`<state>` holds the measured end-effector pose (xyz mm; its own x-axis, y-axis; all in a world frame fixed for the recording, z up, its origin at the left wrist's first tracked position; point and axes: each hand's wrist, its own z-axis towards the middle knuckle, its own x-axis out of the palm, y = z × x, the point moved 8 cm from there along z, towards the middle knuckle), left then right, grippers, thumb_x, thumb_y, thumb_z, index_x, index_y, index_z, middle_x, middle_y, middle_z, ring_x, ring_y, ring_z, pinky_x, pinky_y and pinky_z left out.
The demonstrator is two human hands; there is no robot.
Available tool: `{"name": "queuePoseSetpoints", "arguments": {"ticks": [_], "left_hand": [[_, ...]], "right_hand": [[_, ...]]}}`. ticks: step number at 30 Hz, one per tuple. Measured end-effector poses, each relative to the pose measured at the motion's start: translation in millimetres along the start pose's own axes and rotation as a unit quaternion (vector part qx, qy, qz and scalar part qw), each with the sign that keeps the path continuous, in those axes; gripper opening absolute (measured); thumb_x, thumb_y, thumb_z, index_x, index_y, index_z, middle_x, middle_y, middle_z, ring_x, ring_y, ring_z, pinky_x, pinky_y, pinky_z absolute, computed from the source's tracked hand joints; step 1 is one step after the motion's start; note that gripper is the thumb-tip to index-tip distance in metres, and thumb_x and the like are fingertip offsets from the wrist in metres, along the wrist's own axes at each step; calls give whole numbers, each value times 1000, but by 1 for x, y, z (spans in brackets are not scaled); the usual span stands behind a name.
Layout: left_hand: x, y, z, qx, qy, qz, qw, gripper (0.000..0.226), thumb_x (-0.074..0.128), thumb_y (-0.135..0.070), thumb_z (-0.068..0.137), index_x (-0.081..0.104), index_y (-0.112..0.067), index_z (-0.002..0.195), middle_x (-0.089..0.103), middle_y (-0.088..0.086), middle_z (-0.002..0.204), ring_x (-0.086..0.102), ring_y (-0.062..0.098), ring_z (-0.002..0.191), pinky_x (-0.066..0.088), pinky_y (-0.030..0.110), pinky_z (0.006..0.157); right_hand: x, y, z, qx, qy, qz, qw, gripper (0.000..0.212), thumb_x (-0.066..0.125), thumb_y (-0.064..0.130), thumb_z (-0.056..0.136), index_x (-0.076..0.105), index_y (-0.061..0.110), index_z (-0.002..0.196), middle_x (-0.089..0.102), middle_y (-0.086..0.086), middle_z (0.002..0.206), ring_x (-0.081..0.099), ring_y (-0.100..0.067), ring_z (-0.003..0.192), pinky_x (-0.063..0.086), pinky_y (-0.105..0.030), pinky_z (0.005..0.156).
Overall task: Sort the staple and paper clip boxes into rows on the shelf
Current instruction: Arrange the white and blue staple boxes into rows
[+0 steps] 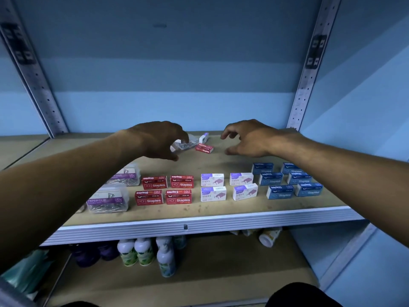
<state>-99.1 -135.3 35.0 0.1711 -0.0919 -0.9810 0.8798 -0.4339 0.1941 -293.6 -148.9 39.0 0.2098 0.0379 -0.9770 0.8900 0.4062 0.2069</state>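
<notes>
My left hand reaches to the back of the shelf, its fingers and thumb curled round a clear paper clip box. Just right of it lie a loose red staples box and a white-and-purple staples box. My right hand hovers right of those two with fingers spread and loosely bent, holding nothing. Along the front stand sorted groups: two clear paper clip boxes, red staples boxes, white-and-purple staples boxes and several blue staples boxes.
Perforated metal uprights flank the shelf bay, and a blue back wall closes it. The lower shelf holds several white bottles, one tipped bottle and dark purple items.
</notes>
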Motion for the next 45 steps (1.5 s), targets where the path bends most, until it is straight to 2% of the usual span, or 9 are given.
{"name": "queuePoseSetpoints", "arguments": {"ticks": [8,16,23,25,30,35,39,42,45], "left_hand": [[29,39,13,-62,23,-21,998,78,79,-40,77,42,-25,144,48,1,144,48,24,130,42,37,104],[26,44,45,-65,-8,-38,997,64,71,-39,83,48,-16,138,51,8,139,52,26,125,45,40,101],[45,44,78,-56,20,-33,998,87,66,-44,88,19,-16,155,28,6,159,32,25,144,30,37,116],[50,45,83,-62,36,-38,997,82,66,-41,89,24,-14,153,34,8,156,36,27,141,32,38,115],[52,49,84,-35,9,-24,999,51,71,-37,85,55,-16,128,60,6,125,55,25,114,46,38,93],[47,46,83,-26,-38,-22,999,46,76,-31,81,59,-16,121,59,8,120,55,27,110,44,33,86],[41,39,77,-25,-52,-53,997,62,82,-33,74,56,-18,128,54,7,121,54,26,111,47,36,89],[37,34,70,-14,-60,-81,995,61,82,-42,73,58,-22,125,53,8,116,56,28,106,50,40,87],[34,32,64,-26,-52,-93,994,55,78,-52,73,62,-24,118,59,5,111,58,26,102,51,39,86]], "right_hand": [[26,11,40,1,17,-11,1000,53,73,48,83,54,37,131,56,3,135,54,-19,120,46,-38,99],[50,20,76,-24,27,-20,999,54,70,43,84,53,34,134,56,-3,138,55,-24,122,48,-39,98],[67,24,93,-60,27,-30,997,37,65,32,84,65,39,120,65,3,129,61,-22,115,51,-37,97],[68,22,95,-58,13,-15,998,33,65,31,85,66,38,117,67,3,125,62,-22,113,51,-34,95],[68,18,97,-64,-32,17,997,22,71,23,85,73,32,105,70,1,117,64,-21,105,52,-32,89],[66,16,95,-66,-49,41,996,16,76,20,83,73,28,97,70,1,112,64,-19,102,53,-32,87],[64,14,90,-57,-58,64,995,22,79,22,80,69,29,99,70,0,108,66,-20,100,54,-34,87],[58,15,83,-61,-68,80,993,23,77,38,82,69,29,101,70,2,106,65,-18,98,54,-35,88],[52,14,76,-55,-67,94,992,19,75,38,84,74,27,100,71,6,105,66,-15,98,53,-32,91]]}}
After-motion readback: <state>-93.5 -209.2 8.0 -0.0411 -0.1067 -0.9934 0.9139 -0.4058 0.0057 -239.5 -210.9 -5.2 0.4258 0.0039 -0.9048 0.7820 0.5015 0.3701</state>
